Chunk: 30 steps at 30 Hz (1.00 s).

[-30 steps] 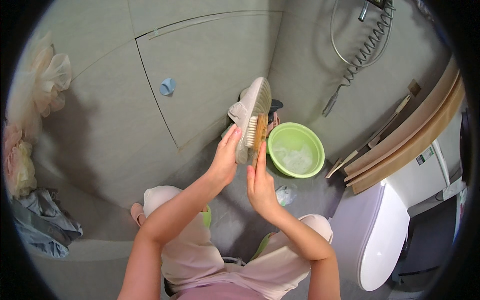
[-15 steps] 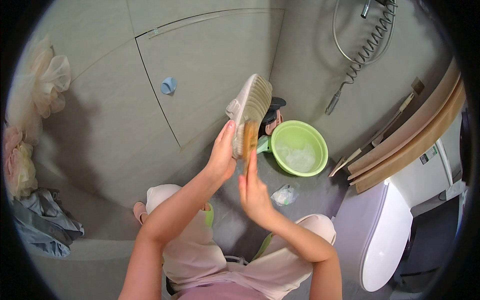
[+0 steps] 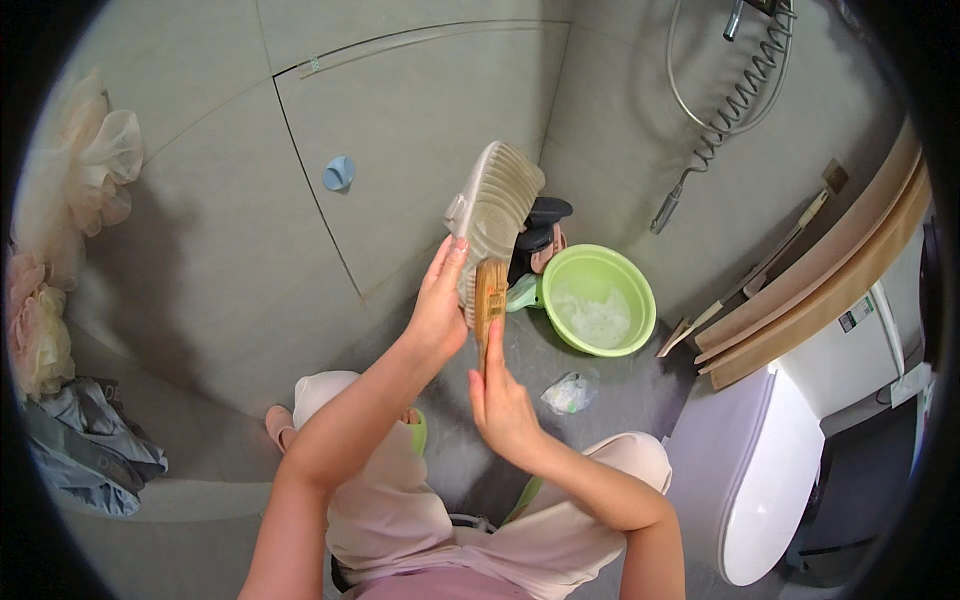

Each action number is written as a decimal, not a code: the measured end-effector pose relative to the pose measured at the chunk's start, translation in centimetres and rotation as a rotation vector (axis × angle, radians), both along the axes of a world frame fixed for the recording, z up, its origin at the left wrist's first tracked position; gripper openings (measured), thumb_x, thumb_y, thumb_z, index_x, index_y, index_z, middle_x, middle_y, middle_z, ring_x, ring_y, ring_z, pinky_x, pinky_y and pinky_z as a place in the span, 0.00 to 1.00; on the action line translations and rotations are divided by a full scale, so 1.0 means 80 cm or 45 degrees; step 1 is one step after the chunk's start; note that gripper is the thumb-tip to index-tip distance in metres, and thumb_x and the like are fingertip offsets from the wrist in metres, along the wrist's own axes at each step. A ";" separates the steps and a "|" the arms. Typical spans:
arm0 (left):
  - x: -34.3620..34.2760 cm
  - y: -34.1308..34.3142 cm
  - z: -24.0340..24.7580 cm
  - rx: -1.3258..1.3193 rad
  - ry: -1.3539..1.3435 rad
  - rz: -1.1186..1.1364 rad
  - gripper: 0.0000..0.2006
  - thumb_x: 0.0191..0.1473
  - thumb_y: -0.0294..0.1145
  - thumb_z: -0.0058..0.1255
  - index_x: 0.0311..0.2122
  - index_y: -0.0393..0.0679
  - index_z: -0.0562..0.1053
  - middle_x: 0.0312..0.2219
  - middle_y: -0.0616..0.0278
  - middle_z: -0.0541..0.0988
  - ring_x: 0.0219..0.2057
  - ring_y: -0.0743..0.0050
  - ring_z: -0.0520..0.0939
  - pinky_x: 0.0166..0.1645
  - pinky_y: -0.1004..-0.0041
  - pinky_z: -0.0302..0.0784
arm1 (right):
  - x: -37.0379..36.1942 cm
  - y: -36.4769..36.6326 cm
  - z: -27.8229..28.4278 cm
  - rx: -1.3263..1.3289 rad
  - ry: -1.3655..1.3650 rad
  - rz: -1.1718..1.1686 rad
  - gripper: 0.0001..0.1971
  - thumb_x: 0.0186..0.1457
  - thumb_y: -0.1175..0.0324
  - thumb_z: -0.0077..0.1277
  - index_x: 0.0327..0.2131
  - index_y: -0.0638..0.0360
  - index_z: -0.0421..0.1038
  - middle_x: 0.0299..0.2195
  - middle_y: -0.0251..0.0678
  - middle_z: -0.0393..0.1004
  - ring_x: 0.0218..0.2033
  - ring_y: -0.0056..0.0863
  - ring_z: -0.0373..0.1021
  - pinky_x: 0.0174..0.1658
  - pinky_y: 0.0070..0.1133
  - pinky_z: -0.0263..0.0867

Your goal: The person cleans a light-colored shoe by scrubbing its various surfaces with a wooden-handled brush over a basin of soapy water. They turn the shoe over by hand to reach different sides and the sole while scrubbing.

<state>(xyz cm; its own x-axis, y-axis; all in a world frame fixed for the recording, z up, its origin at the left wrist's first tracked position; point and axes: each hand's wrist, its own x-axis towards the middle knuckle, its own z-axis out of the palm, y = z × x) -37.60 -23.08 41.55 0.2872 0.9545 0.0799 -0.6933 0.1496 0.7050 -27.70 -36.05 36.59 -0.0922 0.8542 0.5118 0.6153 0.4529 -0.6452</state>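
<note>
A pale shoe (image 3: 505, 190) is held up with its ridged sole facing me, toe pointing away. My left hand (image 3: 437, 305) grips it by the heel end on its left side. In my right hand (image 3: 503, 405) is a wooden scrubbing brush (image 3: 490, 300), held by its handle. The brush head lies against the heel part of the sole, hiding some of it; its bristles are mostly out of sight. Just right of the shoe, a light green basin (image 3: 600, 300) with foamy water stands on the floor.
Dark and pink slippers (image 3: 545, 225) lean by the wall behind the basin. A crumpled clear plastic bag (image 3: 568, 393) lies on the floor. At right are a white toilet (image 3: 770, 470) and tan boards (image 3: 820, 270); a coiled shower hose (image 3: 740, 95) hangs above. Grey clothes (image 3: 90, 440) hang at left.
The brush has moved down and slightly left along the sole toward the heel, with my right hand. The shoe has turned a little, showing more of its sole.
</note>
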 end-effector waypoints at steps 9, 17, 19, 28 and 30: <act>-0.006 -0.004 0.010 -0.029 -0.096 -0.075 0.27 0.60 0.29 0.47 0.64 0.42 0.57 0.55 0.62 0.70 0.56 0.70 0.71 0.60 0.66 0.67 | 0.018 0.016 0.016 0.073 0.037 -0.052 0.38 0.62 0.72 0.43 0.69 0.59 0.31 0.39 0.65 0.73 0.34 0.61 0.73 0.33 0.42 0.69; -0.012 0.002 -0.001 -0.092 -0.073 -0.113 0.28 0.56 0.25 0.46 0.63 0.42 0.59 0.54 0.62 0.70 0.56 0.70 0.70 0.60 0.66 0.66 | 0.019 0.014 0.016 -0.048 -0.012 -0.040 0.37 0.61 0.75 0.43 0.69 0.59 0.34 0.46 0.65 0.70 0.38 0.59 0.73 0.40 0.38 0.70; -0.005 -0.001 0.002 -0.125 -0.051 -0.091 0.28 0.55 0.24 0.45 0.63 0.42 0.59 0.54 0.62 0.70 0.55 0.70 0.71 0.60 0.67 0.66 | 0.037 0.033 0.021 0.037 -0.113 -0.144 0.38 0.62 0.71 0.44 0.69 0.57 0.35 0.40 0.58 0.75 0.31 0.56 0.74 0.31 0.42 0.70; -0.004 -0.011 0.006 -0.043 0.063 -0.150 0.28 0.53 0.22 0.45 0.61 0.42 0.61 0.51 0.64 0.73 0.52 0.72 0.73 0.58 0.68 0.68 | 0.051 0.052 0.032 0.171 -0.133 -0.218 0.37 0.61 0.71 0.46 0.69 0.55 0.38 0.38 0.56 0.75 0.31 0.54 0.74 0.30 0.40 0.70; 0.000 -0.011 0.004 -0.051 0.067 -0.181 0.28 0.53 0.21 0.46 0.61 0.43 0.61 0.51 0.64 0.73 0.53 0.73 0.74 0.58 0.68 0.68 | 0.061 0.060 0.031 0.173 -0.081 -0.306 0.38 0.59 0.71 0.48 0.69 0.55 0.41 0.37 0.54 0.75 0.28 0.52 0.74 0.27 0.38 0.69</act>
<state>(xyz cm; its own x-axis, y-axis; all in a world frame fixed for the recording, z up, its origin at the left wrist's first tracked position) -37.62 -23.99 41.87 0.4223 0.9061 0.0235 -0.6252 0.2724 0.7314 -22.86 -31.24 39.06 0.0693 0.7794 0.6227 0.7528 0.3687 -0.5453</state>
